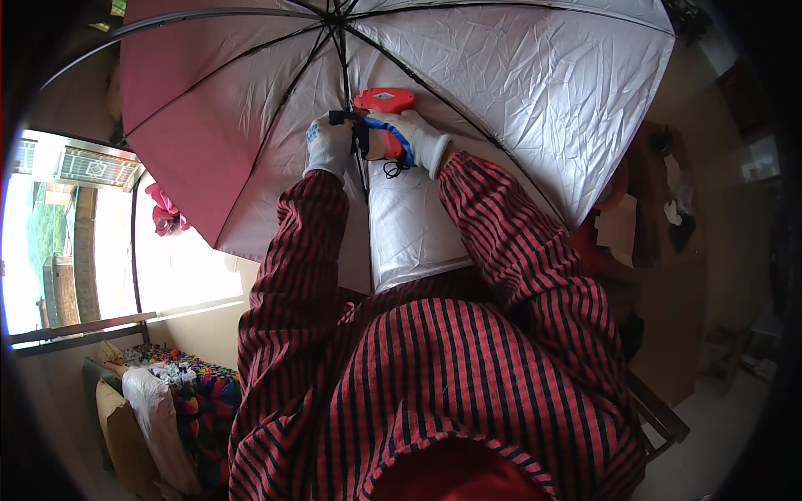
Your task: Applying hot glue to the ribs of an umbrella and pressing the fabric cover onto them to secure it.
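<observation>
An opened umbrella point(501, 92) spreads before me, its silver inner side, dark ribs and central hub facing me, with pinkish panels at the left. Both my hands wear pale knit gloves and are close together in front of the lower middle panel. My left hand point(328, 147) is closed on a small black piece point(361, 134) beside a dark rib or shaft; which one is unclear. My right hand point(422, 144) wraps round a red hand-held tool point(386, 99) with a blue strip along it. Its exact kind does not show. A thin black loop point(393, 169) hangs below it.
A bright window point(67, 242) opens at the left. Under it lie a colourful patterned cloth point(209, 401), a whitish plastic wrap point(154, 426) and a tan cushion-like thing point(117, 417). A pink cloth point(165, 210) lies near the sill. At the right stands wooden furniture point(660, 413).
</observation>
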Demonstrator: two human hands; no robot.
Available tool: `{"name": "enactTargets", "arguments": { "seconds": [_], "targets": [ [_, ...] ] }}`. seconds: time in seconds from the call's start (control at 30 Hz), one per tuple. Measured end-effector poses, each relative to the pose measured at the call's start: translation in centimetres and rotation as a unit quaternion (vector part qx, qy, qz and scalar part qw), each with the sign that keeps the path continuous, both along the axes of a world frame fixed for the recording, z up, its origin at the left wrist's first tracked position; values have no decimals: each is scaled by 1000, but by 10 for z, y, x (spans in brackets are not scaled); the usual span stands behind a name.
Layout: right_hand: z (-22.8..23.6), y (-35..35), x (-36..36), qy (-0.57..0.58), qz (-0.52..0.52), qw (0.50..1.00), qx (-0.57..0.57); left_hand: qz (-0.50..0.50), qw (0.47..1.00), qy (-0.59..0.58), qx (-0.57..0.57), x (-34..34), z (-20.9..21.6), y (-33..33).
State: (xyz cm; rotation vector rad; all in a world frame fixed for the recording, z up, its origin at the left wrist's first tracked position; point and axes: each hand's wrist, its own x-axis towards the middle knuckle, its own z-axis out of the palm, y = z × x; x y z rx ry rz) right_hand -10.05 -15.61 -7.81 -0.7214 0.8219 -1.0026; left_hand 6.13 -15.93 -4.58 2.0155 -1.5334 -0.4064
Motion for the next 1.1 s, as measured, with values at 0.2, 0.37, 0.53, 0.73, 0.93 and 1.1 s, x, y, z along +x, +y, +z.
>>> {"name": "enactTargets", "arguments": {
  "seconds": [0.2,0.37,0.53,0.73,0.93,1.1],
  "targets": [
    [1,-12,-3,-70,73,990,98,-16,997,76,15,4,-2,-3],
    [-1,-8,-9,-74,107,991,-1,-35,995,96,12,5,-3,-3],
    [-13,-20,4,-122,92,987,57,-43,992,120,15,5,-4,-1],
    [-10,-27,-1,-50,102,990,83,-76,991,107,-6,5,-6,-1],
    [18,-17,9,6,25,997,76,-67,997,33,17,5,-7,-7],
    [10,11,-13,27,20,997,65,-74,997,30,-2,9,-7,-2]
  ]
}}
